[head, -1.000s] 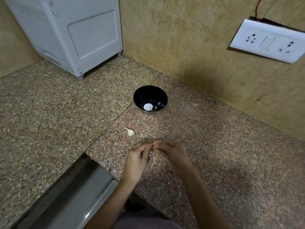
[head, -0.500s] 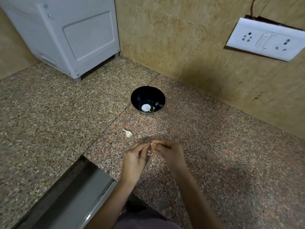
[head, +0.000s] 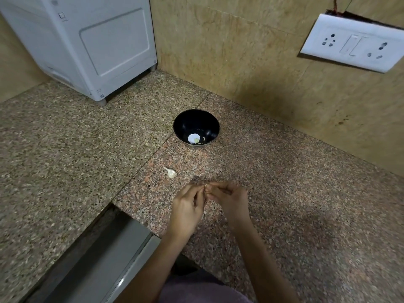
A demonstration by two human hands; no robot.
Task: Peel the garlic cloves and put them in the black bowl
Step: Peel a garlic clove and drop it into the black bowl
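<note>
garlic clove (head: 206,186) pinched between curled fingertips of left hand (head: 187,209) and right hand (head: 230,200), wrists apart.

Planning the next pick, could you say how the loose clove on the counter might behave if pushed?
The clove looks small, so probably light. Its rounded body may roll on the polished counter; its thin tail likely bends.

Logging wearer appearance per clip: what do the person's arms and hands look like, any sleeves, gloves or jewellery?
Both forearms are bare, with no sleeves showing. The left hand and right hand wear no gloves; no rings, watch or bracelets are visible. A purple-grey garment shows at the bottom edge.
</note>
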